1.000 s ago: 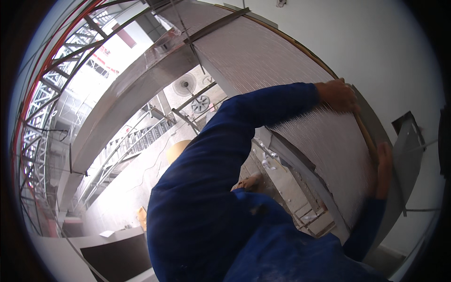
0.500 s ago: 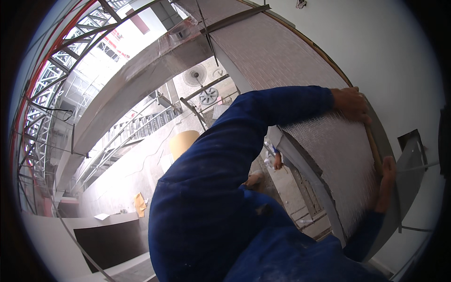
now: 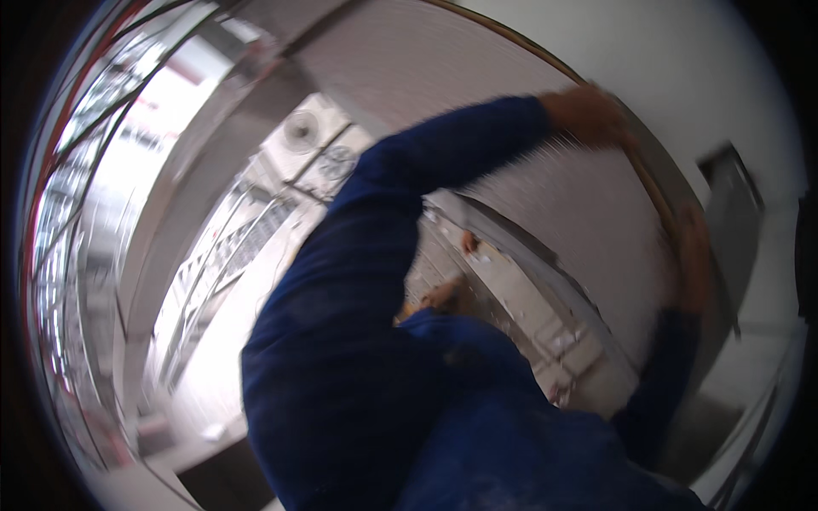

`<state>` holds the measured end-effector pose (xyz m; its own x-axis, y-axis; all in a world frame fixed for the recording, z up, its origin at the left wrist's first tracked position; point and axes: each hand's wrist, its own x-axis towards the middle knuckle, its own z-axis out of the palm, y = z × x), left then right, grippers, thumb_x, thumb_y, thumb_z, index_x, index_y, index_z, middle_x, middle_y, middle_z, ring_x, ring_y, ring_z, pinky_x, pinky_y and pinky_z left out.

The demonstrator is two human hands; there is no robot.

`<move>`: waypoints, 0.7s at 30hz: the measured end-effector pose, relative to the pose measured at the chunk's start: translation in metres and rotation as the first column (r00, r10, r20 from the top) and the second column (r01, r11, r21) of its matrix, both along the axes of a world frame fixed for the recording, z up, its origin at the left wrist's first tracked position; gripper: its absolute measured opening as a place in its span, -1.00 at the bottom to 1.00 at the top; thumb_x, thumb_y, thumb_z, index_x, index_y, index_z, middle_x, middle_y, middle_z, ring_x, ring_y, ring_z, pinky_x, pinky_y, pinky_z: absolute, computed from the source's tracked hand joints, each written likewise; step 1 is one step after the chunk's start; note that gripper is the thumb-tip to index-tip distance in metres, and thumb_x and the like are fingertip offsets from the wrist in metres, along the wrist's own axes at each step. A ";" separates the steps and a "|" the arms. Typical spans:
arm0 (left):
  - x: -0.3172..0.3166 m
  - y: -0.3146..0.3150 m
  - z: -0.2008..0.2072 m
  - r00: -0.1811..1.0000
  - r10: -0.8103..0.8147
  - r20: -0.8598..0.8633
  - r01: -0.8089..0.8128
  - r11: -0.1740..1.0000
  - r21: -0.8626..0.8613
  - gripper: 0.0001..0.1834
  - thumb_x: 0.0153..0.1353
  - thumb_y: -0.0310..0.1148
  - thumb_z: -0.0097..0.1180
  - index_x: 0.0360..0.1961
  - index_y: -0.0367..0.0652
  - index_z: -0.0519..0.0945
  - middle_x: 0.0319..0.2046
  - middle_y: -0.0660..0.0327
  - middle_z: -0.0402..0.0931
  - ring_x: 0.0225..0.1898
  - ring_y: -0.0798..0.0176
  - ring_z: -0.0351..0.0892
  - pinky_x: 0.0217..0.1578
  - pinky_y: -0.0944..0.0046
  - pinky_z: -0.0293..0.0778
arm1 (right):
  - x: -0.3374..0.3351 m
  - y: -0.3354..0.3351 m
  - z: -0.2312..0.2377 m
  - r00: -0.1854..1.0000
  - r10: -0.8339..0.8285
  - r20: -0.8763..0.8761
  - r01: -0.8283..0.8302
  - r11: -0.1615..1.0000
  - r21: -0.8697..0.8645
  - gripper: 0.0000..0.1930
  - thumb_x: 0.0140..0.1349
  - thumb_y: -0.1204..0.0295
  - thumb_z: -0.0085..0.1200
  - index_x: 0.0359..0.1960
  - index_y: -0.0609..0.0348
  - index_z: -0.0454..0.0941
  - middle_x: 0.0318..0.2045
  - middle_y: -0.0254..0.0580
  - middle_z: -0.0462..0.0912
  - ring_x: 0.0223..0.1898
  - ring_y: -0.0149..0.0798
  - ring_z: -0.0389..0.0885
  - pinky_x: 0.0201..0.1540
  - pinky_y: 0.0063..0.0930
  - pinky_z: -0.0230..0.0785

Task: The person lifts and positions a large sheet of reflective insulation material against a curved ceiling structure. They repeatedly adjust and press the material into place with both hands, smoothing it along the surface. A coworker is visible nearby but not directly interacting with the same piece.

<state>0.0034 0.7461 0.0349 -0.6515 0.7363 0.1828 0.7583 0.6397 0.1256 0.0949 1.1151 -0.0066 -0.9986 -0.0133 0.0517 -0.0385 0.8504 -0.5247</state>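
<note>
A broad grey-brown sheet [image 3: 588,230] with a fine-lined surface curves across the right half of the view. A thin tan strip [image 3: 652,187] runs along its far right edge. My left arm reaches over from the left, and my left hand [image 3: 590,117] lies across that edge near the top; its fingers are smeared by motion. Lower down, my right hand [image 3: 694,255] is beside the same strip with its fingers stretched upward, somewhat blurred. Whether either hand grips the sheet I cannot tell.
A pale wall [image 3: 673,68] with a dark-edged grey box shape [image 3: 734,200] stands at right. Far below are a standing fan [image 3: 301,130] and another person's hand [image 3: 469,242]. A grey beam [image 3: 183,179] and metal framework [image 3: 81,255] fill the left.
The whole view has shifted, with the fan, sheet and box moving left or up in it. Both hands appear higher in the picture but stay at the sheet's edge. Blur has grown.
</note>
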 end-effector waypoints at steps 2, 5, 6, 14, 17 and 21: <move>-0.006 0.002 -0.011 0.994 0.104 -0.023 -0.101 0.990 0.099 -0.31 0.53 0.26 -0.06 -0.01 -0.22 0.75 -0.11 -0.08 0.71 0.08 -0.13 0.69 0.19 -0.14 0.52 | 0.007 -0.013 0.008 1.000 0.022 -0.007 -0.021 0.984 0.179 -0.35 0.58 -0.05 -0.06 0.48 0.17 0.42 0.52 0.03 0.37 0.54 -0.04 0.30 0.58 -0.17 0.10; -0.015 -0.004 -0.019 0.992 0.047 -0.119 -0.027 0.986 0.162 -0.43 0.56 0.13 -0.02 -0.05 -0.20 0.73 -0.09 0.03 0.71 0.09 -0.06 0.65 0.21 -0.10 0.49 | 0.022 -0.027 0.020 0.996 -0.074 -0.054 0.068 0.992 -0.106 -0.43 0.54 -0.15 0.00 0.16 0.12 0.64 0.21 -0.13 0.61 0.27 -0.14 0.51 0.38 -0.24 0.28; -0.018 -0.008 -0.017 0.985 -0.002 -0.175 0.036 0.982 0.187 -0.38 0.56 0.18 -0.04 0.11 -0.18 0.72 -0.03 -0.03 0.74 0.12 -0.10 0.69 0.24 -0.14 0.48 | 0.021 -0.029 0.026 0.995 0.055 -0.089 -0.073 0.975 -0.208 -0.45 0.54 -0.14 0.03 0.10 0.12 0.65 0.09 -0.18 0.64 0.17 -0.20 0.54 0.31 -0.29 0.31; -0.011 -0.031 0.008 0.969 0.122 -0.216 -0.032 0.925 0.379 -0.54 0.47 -0.11 0.09 0.16 -0.27 0.65 0.14 -0.09 0.62 0.26 -0.19 0.50 0.34 -0.14 0.35 | 0.015 -0.035 0.029 0.967 -0.017 -0.253 -0.099 0.893 -0.438 -0.51 0.49 -0.05 0.19 0.06 0.15 0.68 -0.18 -0.35 0.69 -0.07 -0.39 0.59 0.09 -0.48 0.42; -0.008 -0.035 0.013 0.945 0.207 -0.254 -0.072 0.887 0.457 -0.60 0.45 -0.19 0.10 0.12 -0.26 0.66 0.16 -0.09 0.61 0.27 -0.19 0.48 0.33 -0.16 0.36 | 0.011 -0.036 0.024 0.925 -0.112 -0.363 -0.093 0.859 -0.504 -0.48 0.47 -0.04 0.22 0.11 0.20 0.69 -0.15 -0.25 0.75 -0.05 -0.36 0.66 0.10 -0.44 0.48; -0.008 -0.050 0.018 0.871 0.055 -0.489 0.083 0.963 0.257 -0.68 0.40 -0.29 0.12 0.02 -0.27 0.70 0.14 -0.12 0.61 0.22 -0.22 0.51 0.30 -0.18 0.37 | 0.012 -0.036 0.025 0.878 -0.257 -0.404 0.071 0.904 -0.421 -0.56 0.50 0.08 0.24 0.12 0.22 0.70 -0.04 -0.26 0.77 0.04 -0.39 0.67 0.18 -0.48 0.46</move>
<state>-0.0046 0.6964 0.0526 -0.4174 0.6250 0.6597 0.7743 0.6246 -0.1017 0.1069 1.0789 0.0180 -0.8533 0.2626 0.4506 -0.2216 0.5996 -0.7690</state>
